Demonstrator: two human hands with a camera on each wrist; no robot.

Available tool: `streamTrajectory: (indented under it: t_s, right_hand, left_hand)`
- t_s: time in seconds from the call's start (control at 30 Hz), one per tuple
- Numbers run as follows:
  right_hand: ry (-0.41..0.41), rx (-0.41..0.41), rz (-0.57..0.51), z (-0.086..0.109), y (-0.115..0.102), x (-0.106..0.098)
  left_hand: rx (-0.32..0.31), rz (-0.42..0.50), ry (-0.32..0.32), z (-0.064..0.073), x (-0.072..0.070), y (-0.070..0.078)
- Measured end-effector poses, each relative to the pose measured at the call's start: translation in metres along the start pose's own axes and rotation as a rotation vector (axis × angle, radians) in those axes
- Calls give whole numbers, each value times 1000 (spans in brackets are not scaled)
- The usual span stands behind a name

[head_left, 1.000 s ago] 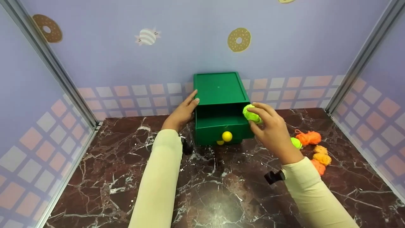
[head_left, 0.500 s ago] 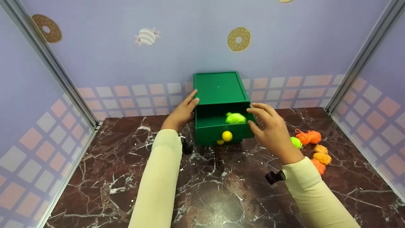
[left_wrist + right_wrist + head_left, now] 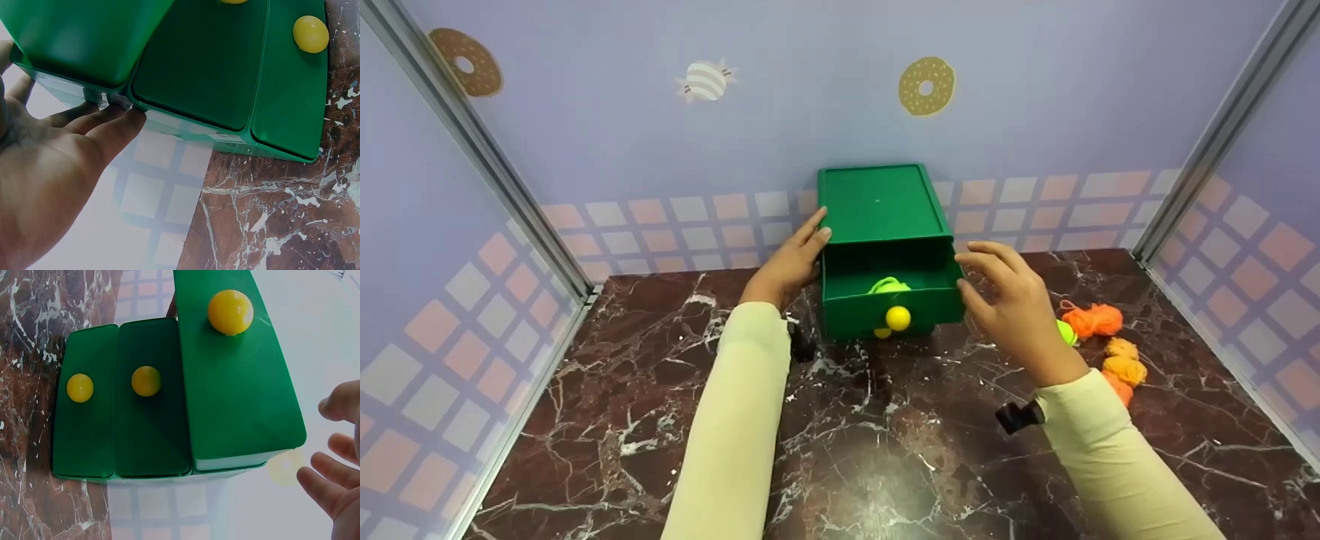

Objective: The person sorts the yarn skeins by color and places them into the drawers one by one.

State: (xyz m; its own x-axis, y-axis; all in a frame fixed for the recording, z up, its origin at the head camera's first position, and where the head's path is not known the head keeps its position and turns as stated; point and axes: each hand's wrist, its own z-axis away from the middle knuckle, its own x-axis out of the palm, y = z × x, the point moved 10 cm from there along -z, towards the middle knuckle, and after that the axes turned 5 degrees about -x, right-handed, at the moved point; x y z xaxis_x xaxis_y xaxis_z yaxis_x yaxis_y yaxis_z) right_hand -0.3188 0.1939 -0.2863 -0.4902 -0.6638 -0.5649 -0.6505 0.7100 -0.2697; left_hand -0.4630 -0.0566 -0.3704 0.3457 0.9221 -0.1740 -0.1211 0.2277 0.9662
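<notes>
A green drawer cabinet [image 3: 881, 206] stands against the back wall with its top drawer [image 3: 851, 309] pulled out by a yellow knob [image 3: 898, 318] side. Inside that drawer lies a small bundle of neon green yarn [image 3: 889, 286], its lower part hidden by the drawer front. My left hand [image 3: 786, 268] rests along the cabinet's left side, fingertips on the side wall in the left wrist view. Just off the drawer's right side is my right hand [image 3: 1014, 307], fingers loosely bent, nothing between them. Two lower drawers, each with a yellow knob [image 3: 80, 388], are closed in the right wrist view.
Right of my right hand, several yarn bundles lie on the dark marbled table [image 3: 885, 465]: an orange one [image 3: 1093, 321], a yellow one [image 3: 1125, 370] and a partly hidden neon green one [image 3: 1067, 332]. Patterned panels enclose the back and both sides.
My right hand has let go of the neon green yarn, which has dropped into the top drawer. That hand has shifted slightly right; my left hand keeps its place on the cabinet.
</notes>
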Motion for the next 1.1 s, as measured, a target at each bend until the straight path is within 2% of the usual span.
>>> streamTrajectory:
  t_s: [0.3, 0.53, 0.87, 1.1]
  right_hand:
    - [64, 17, -13, 5, 15, -10]
    - [70, 62, 16, 12, 31, -15]
    - [71, 132, 59, 24, 58, -17]
    - [52, 186, 52, 33, 75, -15]
  left_hand:
    - [7, -4, 14, -2, -3, 0]
    - [12, 6, 25, -2, -3, 1]
    - [-16, 58, -13, 14, 5, 13]
    - [12, 59, 12, 0, 2, 1]
